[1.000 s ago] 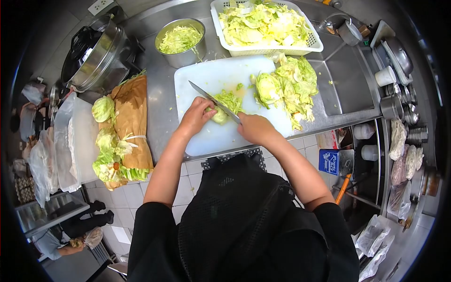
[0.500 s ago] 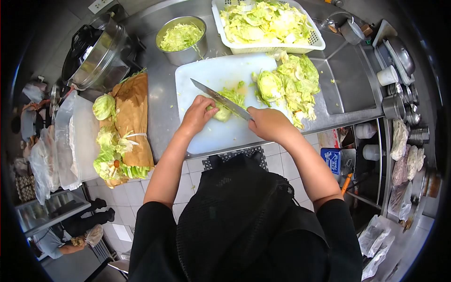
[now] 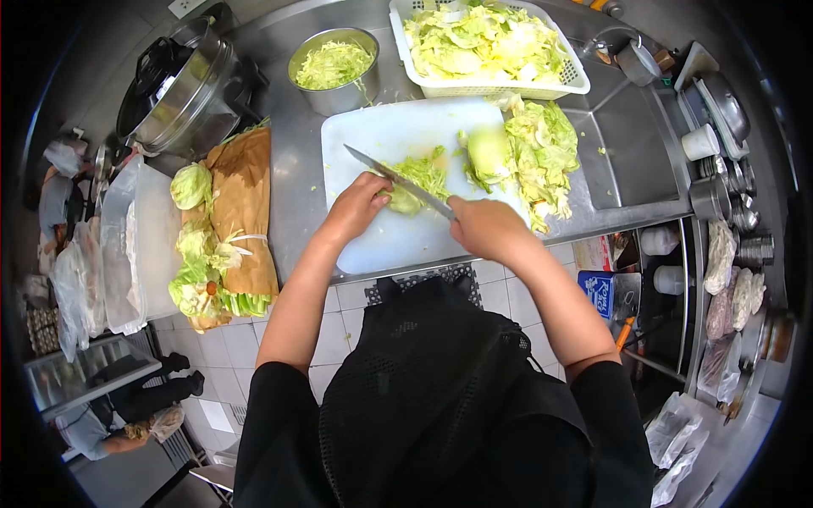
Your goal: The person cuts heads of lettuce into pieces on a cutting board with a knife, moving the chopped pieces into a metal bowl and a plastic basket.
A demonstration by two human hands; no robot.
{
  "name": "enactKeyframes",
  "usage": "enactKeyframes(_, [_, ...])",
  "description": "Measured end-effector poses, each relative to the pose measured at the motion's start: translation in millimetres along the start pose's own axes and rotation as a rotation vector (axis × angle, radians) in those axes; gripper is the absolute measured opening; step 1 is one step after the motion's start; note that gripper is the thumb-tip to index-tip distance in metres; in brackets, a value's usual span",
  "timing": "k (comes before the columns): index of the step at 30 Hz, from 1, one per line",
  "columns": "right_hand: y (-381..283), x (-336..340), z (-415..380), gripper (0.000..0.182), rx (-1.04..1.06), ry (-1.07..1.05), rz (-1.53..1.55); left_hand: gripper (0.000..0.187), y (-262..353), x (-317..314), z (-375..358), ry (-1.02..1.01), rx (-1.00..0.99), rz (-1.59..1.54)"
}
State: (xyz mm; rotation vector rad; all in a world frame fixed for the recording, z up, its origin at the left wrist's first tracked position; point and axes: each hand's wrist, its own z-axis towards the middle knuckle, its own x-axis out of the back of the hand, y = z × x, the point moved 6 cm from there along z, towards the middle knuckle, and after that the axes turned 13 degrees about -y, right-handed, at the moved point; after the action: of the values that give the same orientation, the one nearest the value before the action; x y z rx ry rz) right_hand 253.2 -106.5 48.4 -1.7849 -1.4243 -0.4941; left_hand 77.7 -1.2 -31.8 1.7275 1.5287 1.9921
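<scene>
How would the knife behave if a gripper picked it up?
Likely stiff: the knife shows no visible bend along its long blade. Probably blade-heavy, since much of its length projects past the right hand. Its smooth metal may be slippery, especially if wet from the lettuce shreds beside it.

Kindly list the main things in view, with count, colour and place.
Counter: 1, grey, centre
Cutting board: 1, white, on counter
Lettuce piece: 1, pale green, on board
Shreds: uncounted, green, on board
Knife: 1, silver, over board
Lettuce head: 1, pale green, board's right
Loose leaves: uncounted, pale green, beside head
Pot with shreds: 1, silver, beyond board, left
Basket: 1, white, beyond board
Sink: 1, grey, right
Paper bag: 1, brown, left
Lettuce heap: 1, green, beside bag
Another person: 1, grey top, lower left
Left hand: 1, bare, on lettuce piece
Right hand: 1, bare, holding knife
</scene>
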Motion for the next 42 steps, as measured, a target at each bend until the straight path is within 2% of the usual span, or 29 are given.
enactKeyframes(2, [4,-26,25,0.030,0.003,0.061,0.060,0.019,-1,-1,2,-0.013,0.027,0.015])
enactKeyframes(5, [7,-17,40,0.030,-0.016,0.026,0.045,0.019,0,-1,1,0.017,-0.004,0.052])
enactKeyframes(8, [7,-5,13,0.029,-0.025,-0.004,0.021,0.019,3,0,1,0.024,0.041,0.015])
enactKeyframes(10, [3,-6,3,0.029,0.034,0.049,0.063,0.018,2,-3,1,0.024,0.060,0.010])
enactKeyframes(14, [9,-22,45,0.028,0.023,0.063,0.069,0.017,3,-2,2,0.053,0.029,0.050])
enactKeyframes(18, [2,4,0,0.028,0.010,-0.005,0.023,0.018,4,-6,1,0.044,0.072,0.038])
enactKeyframes(22, [1,-23,44,0.028,0.029,0.074,0.054,0.019,4,-7,3,0.071,0.073,0.013])
enactKeyframes(27, [5,4,1,0.029,0.020,0.013,0.014,0.019,1,-11,2,0.074,0.114,-0.025])
enactKeyframes(29, [7,-25,37,0.029,0.011,0.026,0.035,0.019,2,-11,3,0.099,0.094,-0.019])
enactKeyframes(31, [5,-22,45,0.029,0.021,0.037,0.039,0.019,4,-10,4,0.103,0.083,-0.002])
enactKeyframes(35, [9,8,7,0.029,0.013,-0.007,0.023,0.018,3,-11,5,0.091,0.112,-0.015])
enactKeyframes(38, [9,-23,30,0.029,-0.002,0.035,0.077,0.018,4,-12,4,0.118,0.088,-0.059])
enactKeyframes(42, [14,-7,36,0.030,0.017,0.025,0.040,0.017,4,-11,4,0.084,0.130,-0.045])
